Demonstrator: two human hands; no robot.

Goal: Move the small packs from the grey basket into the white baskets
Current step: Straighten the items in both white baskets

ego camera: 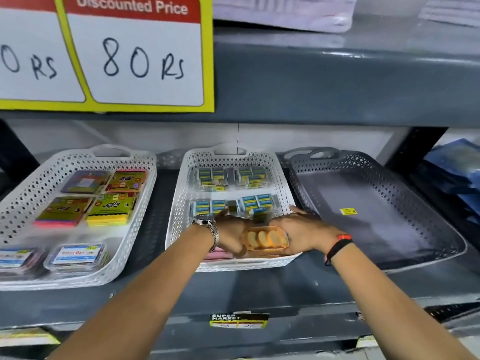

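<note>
My hands, left [231,233] and right [302,233], both grip one pack [266,241] over the white basket [179,203]; I'd lower, then release it.

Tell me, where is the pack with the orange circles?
The clear pack is held between both hands, at the front of the middle white basket, left of the grey basket.

Three baskets sat side by side on the shelf [259,289]: the left basket [23,203], the middle basket [179,203] and the right basket [441,229]. Both hands met over the middle basket's near end, the left hand [231,235] beside the right hand [301,232], with a clear pack [265,240] between them. Small packs [231,193] lay behind them, apparently in two rows. A price sign [135,53] hung above the left basket.
</note>
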